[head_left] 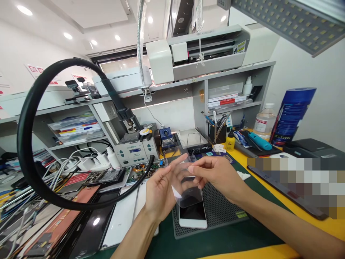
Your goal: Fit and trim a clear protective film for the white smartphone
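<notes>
A thin clear screen film point(190, 196) with rounded corners is held up between both hands. My left hand point(159, 192) supports it from the left, its fingers showing through the clear film and its thumb near the upper edge. At the film's upper right, my right hand point(218, 176) pinches the edge between thumb and fingers. Below and behind the film, a white-framed smartphone point(193, 222) with a dark screen lies face up on a grey perforated mat point(223, 212). The film covers the view of the phone's upper part.
To the left stand a hot-air station point(134, 153) with a looping black hose point(23, 133), and several tablets and panels point(93, 216). At the back right are a tool holder point(217, 131), a yellow bottle point(230, 142) and a blue roll point(292, 117). An LED lamp point(293, 23) hangs overhead.
</notes>
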`<action>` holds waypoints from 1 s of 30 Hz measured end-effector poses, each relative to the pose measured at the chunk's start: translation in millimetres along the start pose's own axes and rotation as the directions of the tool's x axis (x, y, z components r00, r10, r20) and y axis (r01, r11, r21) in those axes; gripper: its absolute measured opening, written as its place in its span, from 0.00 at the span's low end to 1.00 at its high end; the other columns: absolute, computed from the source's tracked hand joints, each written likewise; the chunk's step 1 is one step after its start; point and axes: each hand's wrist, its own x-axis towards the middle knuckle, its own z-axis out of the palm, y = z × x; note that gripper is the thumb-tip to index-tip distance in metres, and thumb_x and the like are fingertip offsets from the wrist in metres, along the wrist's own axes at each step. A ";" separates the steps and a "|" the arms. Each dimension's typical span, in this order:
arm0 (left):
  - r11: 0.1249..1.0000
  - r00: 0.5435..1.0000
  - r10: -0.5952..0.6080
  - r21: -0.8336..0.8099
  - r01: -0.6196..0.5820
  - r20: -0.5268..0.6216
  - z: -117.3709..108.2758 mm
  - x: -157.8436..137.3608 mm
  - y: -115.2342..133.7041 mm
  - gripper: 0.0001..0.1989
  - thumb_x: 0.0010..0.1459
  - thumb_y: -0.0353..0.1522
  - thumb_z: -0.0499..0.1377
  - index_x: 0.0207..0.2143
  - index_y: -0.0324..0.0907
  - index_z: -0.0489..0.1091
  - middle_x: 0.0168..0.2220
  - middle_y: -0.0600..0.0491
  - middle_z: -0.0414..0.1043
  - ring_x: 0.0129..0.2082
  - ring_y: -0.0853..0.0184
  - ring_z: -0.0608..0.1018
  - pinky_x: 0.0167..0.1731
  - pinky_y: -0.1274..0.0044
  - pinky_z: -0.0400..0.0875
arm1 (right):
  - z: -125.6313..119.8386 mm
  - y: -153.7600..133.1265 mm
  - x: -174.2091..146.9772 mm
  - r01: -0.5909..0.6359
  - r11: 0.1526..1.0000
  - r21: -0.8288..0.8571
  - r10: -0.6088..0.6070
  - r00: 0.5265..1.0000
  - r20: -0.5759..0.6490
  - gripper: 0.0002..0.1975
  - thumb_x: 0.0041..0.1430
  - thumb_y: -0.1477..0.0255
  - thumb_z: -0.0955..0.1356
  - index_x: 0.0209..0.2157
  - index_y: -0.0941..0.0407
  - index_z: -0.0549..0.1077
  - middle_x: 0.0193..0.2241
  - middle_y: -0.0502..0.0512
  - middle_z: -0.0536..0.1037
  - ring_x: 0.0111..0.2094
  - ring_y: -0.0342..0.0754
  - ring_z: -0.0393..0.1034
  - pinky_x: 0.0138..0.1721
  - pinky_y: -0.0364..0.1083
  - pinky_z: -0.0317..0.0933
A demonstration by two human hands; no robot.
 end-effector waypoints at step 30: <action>0.992 0.992 0.114 0.067 -0.110 -0.056 -15.3 4.3 -2.9 0.24 0.66 0.32 0.46 0.57 0.30 0.71 0.46 0.35 0.79 0.44 0.50 0.80 0.45 0.57 0.72 | -9.1 -3.5 -2.4 0.196 0.968 0.159 -0.195 0.980 -0.022 0.17 0.54 0.57 0.77 0.34 0.57 0.80 0.24 0.52 0.79 0.23 0.45 0.72 0.25 0.44 0.70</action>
